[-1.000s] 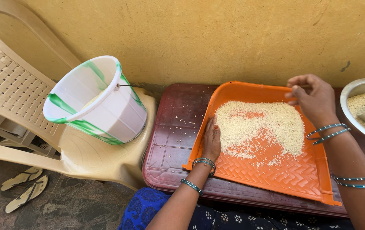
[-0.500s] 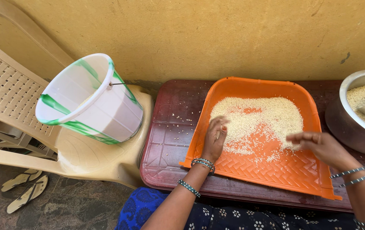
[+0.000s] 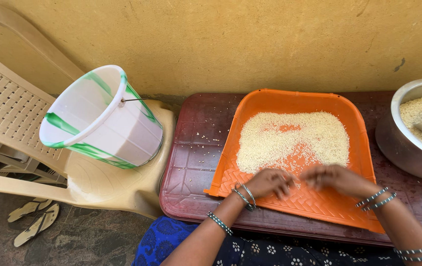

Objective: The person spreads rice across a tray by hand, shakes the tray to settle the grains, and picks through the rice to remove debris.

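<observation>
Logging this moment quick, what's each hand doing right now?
Left hand: fingers curled loosely over the near edge of the rice on the orange tray; grip cannot be told.
Right hand: same, blurred.

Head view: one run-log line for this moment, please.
left hand on grain | right hand on grain | orange tray | bucket on chair

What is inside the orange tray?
The orange tray holds a spread of pale grain. The left hand and right hand cover part of its near woven floor.

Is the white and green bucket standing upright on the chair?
No, the white and green bucket lies tilted on the beige plastic chair, its open mouth facing up-left.
</observation>
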